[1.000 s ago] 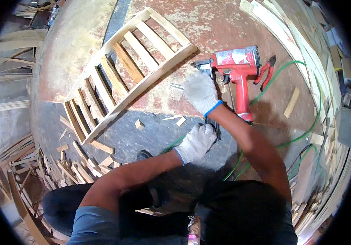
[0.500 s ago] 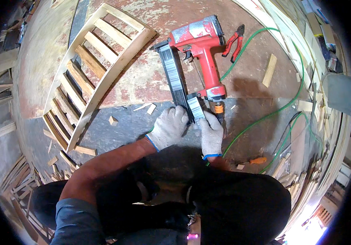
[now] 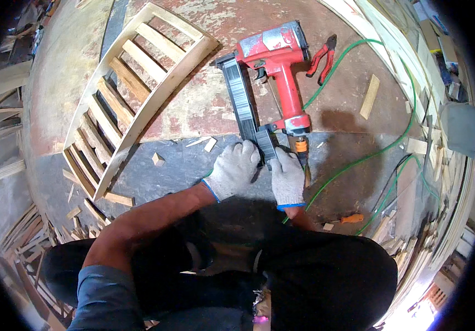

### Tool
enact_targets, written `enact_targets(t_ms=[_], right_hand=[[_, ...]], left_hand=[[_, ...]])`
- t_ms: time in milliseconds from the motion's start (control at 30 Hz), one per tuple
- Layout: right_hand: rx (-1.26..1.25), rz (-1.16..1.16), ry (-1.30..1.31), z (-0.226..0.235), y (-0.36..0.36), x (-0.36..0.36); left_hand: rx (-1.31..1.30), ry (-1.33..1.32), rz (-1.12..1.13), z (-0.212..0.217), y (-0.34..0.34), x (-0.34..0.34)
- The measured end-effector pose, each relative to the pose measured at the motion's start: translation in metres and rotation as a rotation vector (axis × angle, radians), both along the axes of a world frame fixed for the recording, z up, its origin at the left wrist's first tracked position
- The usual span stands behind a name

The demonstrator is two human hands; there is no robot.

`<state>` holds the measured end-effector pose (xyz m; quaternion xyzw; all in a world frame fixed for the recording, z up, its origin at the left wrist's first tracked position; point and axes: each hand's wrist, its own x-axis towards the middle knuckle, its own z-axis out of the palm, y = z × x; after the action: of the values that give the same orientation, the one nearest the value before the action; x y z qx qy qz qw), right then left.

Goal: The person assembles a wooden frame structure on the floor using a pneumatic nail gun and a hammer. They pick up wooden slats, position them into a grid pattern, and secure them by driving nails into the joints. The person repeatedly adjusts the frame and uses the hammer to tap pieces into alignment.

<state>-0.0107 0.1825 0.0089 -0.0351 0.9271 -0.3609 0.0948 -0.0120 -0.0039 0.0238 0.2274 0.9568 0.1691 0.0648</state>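
A red and silver pneumatic stapler (image 3: pixel 285 91) lies on the worn board surface. Its long dark magazine (image 3: pixel 239 99) carries a row of grey staples and points toward me. White knit gloves cover both my hands. My left hand (image 3: pixel 233 170) is closed around the near end of the magazine; its fingertips are partly hidden. Between the thumb and fingers of my right hand (image 3: pixel 288 179) is a short strip of staples (image 3: pixel 266 144), right beside the magazine's near end. The orange hose coupling (image 3: pixel 301 147) sits just past my right hand.
A curved slatted wooden frame (image 3: pixel 129 105) lies at left. Red-handled pliers (image 3: pixel 322 59) rest right of the stapler, near the green air hose (image 3: pixel 353 164). An orange-handled screwdriver (image 3: pixel 351 219) and a wood strip (image 3: pixel 369 96) lie at right. Wood offcuts (image 3: pixel 96 211) are piled lower left.
The staple strip in my right hand has tilted slightly and looks darker. Both hands keep their places at the magazine's near end. The whole view has shifted a little.
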Motion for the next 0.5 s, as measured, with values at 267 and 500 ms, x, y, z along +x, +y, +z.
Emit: enact_targets(t_ms=[267,500], right_hand=[[0.048,0.074,0.063,-0.026,-0.023,-0.037],[-0.349,-0.225,-0.061,0.002,-0.028,-0.019]], left_hand=[[-0.062,0.021,-0.006,0.004,0.002,-0.001],[-0.014,0.037,-0.005,-0.003,0.0,-0.002]])
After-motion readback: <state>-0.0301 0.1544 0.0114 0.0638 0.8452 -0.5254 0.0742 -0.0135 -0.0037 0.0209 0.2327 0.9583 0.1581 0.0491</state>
